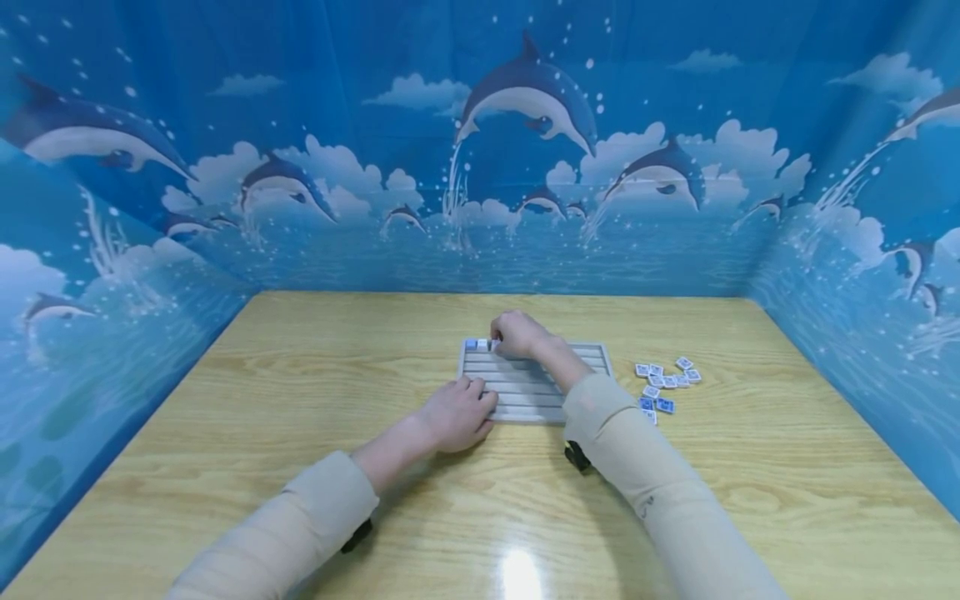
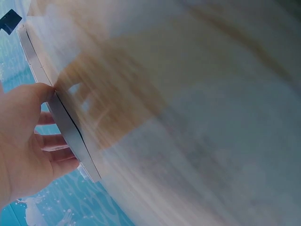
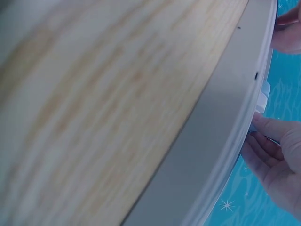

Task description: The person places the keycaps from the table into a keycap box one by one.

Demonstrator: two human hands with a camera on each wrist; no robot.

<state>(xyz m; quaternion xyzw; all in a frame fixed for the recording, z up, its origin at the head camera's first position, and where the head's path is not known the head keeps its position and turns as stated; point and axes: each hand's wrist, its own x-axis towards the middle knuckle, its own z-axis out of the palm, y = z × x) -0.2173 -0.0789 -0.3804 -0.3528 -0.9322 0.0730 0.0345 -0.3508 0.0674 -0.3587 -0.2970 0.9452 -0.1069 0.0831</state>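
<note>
A grey tray with raised rows (image 1: 525, 388) lies on the wooden table. At its far left corner sit a blue tile (image 1: 471, 344) and a white tile (image 1: 482, 343) side by side. Just right of them my right hand (image 1: 519, 335) pinches a small white tile (image 1: 495, 344), which its fingers partly cover. My left hand (image 1: 457, 414) holds the tray's near left corner; in the left wrist view its thumb presses the grey side wall (image 2: 70, 129) and its other fingers reach over the rim. Above the tray wall (image 3: 207, 122), the right wrist view shows thumb and fingertips together.
To the right of the tray, loose white tiles (image 1: 670, 382) and blue tiles (image 1: 665, 406) lie scattered on the table (image 1: 337, 358). My right forearm crosses the tray's right side. A blue dolphin-print curtain (image 1: 495, 250) encloses the table's back and sides.
</note>
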